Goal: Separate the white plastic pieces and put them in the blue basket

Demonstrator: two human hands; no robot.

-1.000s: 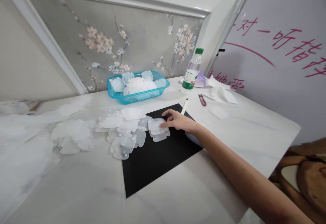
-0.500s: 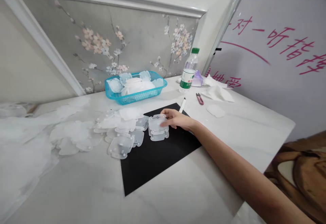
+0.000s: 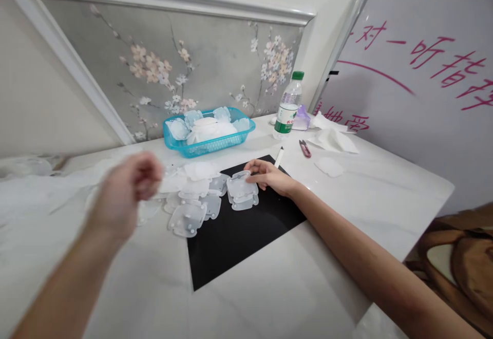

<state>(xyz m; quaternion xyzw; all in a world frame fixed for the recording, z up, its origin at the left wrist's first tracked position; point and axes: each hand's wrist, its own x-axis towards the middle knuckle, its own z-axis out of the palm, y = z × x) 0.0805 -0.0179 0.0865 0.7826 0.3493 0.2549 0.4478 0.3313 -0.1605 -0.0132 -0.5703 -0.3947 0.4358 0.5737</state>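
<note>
Two hands over a white marble worktop (image 3: 292, 272). Black sheet (image 3: 234, 246) at centre, blue basket (image 3: 208, 149) at its 11 o'clock. Right hand (image 3: 271, 177) at 3 o'clock of a small stack, fingers (image 3: 256, 166) slightly apart, resting on the topmost translucent studded plastic pad (image 3: 242, 185). Left hand (image 3: 127, 192) raised at 9 o'clock, fingers curled together, blurred.

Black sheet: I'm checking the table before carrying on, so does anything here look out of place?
One translucent pad lies alone on the table, near the snips. It looks stray, well apart from the heap on and beside the black sheet.
</note>
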